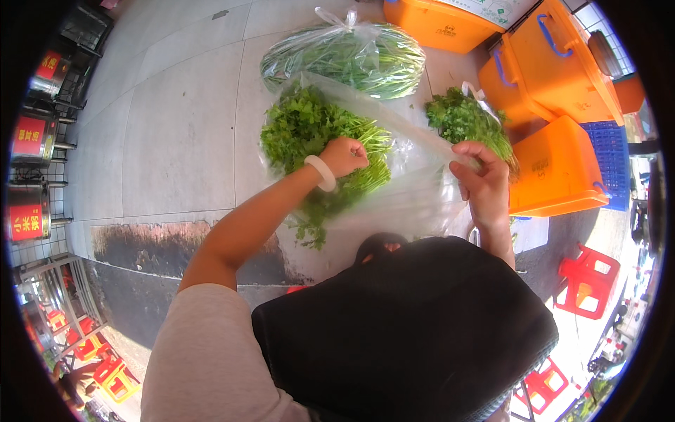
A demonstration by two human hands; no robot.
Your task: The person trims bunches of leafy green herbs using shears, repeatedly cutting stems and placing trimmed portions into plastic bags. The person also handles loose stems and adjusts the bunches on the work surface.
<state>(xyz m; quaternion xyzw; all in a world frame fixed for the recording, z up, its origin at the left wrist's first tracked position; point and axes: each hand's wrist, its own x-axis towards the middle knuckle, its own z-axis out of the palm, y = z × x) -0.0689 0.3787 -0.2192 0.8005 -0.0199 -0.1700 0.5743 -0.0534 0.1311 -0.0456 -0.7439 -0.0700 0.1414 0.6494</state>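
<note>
A large bunch of leafy green celery (316,118) lies in an open clear plastic bag (416,205), its leaves to the left and pale stems to the right. My left hand (345,156), with a pale bangle at the wrist, is over the stems with curled fingers; whether it grips any is hidden. At the bag's right side, my right hand (482,171) pinches the plastic edge between thumb and fingers. Beyond lies a knotted clear bag of long thin green vegetables (348,60). A bundle of leafy herbs (464,118) with a white tie rests behind my right hand.
Orange plastic bins (553,171) and a blue crate (606,158) stand at right, with more orange bins (443,26) at the back. Metal containers with red labels (29,134) line the left. Red stools (589,282) stand at lower right. Grey tiles (174,137) form the floor.
</note>
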